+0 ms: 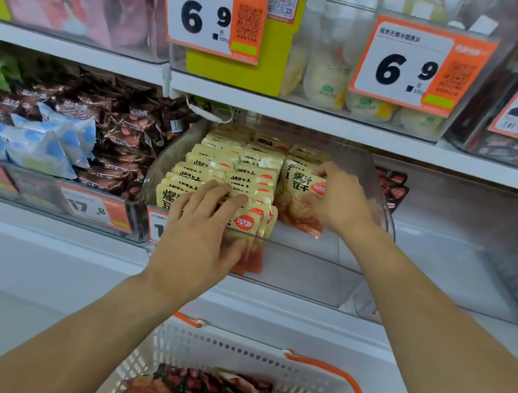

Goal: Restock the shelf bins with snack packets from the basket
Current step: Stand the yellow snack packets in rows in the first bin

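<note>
- Currently both hands are working in the clear bin (pixel 380 178) on the middle shelf; yellow packets (pixel 221 172) are standing in rows inside it.
- Left hand (pixel 205 225) is lying spread, fingers straight, pressing down on the front-left rows and reaching over the front lip.
- Right hand (pixel 339 199) is pinching one packet (pixel 304 189) by its top edge, thumb and fingers curled on it, at the head of the right-hand row.
- Basket (pixel 264 357) is sitting below the shelf, near the body, with more packets (darker, reddish ones mostly) still in it, so restocking looks partly done.
- Doing it well, my read: keep the left hand bracing the rows so they are not toppling forward, and slide the pinched packet in upright, face out, tight against its row.
- Lower it straight down; tilting it risks catching the neighbours' top edges.
- Edges: the shelf above is hanging close over the bin's rear, so the back rows have little headroom (approach from the front).
- Bin's right side is looking open beside the right-hand row; that is the free room for further packets.
- Bin's right wall is lying just behind the right hand, so wrist swing that way is limited.
- Next bin on the left (pixel 107 145) is packed with brown packets right up to the dividing wall.
</note>
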Demonstrator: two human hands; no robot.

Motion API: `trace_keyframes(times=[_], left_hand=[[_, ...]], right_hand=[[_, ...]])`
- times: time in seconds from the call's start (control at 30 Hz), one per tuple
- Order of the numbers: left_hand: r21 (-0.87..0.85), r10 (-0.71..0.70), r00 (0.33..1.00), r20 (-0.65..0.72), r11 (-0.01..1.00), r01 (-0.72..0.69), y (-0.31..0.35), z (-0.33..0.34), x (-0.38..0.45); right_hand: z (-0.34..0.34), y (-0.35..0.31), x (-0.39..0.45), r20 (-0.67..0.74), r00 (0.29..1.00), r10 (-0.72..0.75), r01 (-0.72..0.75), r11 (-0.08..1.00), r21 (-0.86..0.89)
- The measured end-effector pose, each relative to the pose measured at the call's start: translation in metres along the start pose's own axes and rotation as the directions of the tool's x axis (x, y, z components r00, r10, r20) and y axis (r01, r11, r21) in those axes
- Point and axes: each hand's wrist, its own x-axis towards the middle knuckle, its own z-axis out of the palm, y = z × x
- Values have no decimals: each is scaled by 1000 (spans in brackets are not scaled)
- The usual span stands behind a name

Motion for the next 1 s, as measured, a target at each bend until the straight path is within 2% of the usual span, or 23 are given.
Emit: trace_keyframes(times=[0.13, 0.27, 0.4, 0.6, 0.67, 0.73, 0.77, 0.87, 0.93, 1.0], left_hand=[[14, 28, 999, 17, 1000, -28, -4, 1, 0], [14, 33, 999, 14, 999, -33, -5, 3, -1], [-15, 22, 1000, -7, 1000, -22, -5, 4, -1], [-70, 27, 999, -19, 997, -29, -7, 5, -2], [-84, 56, 998, -18, 995, -57, -9, 4, -3], [-160, 68, 997, -24, 985, -70, -12, 1, -6], [-219, 61, 997, -43, 973, -69, -14, -4, -7], [-284, 52, 984, -170, 954, -99, -15, -18, -18], [-248, 51, 983, -174, 964, -94, -16, -18, -32], [-232, 20, 1000, 9, 973, -17, -20, -9, -56]], right_hand=[[17, 0, 22, 37, 999, 2, -2, 1000, 3], [29, 3, 26, -46, 999, 15, -19, 995, -93], [35, 2, 23, -119, 992, 40, -50, 995, -83], [30, 0, 20, -93, 990, 110, -109, 994, 13], [23, -3, 15, -107, 988, 111, -112, 994, -3], [13, -11, 1, -168, 985, 46, -48, 999, -9], [8, -14, -10, -221, 975, -24, 30, 999, 25], [2, -26, -63, -390, 872, -295, 386, 905, 179], [11, -36, -101, -374, 814, -445, 550, 797, 248], [28, -49, -130, -223, 823, -522, 568, 745, 350]])
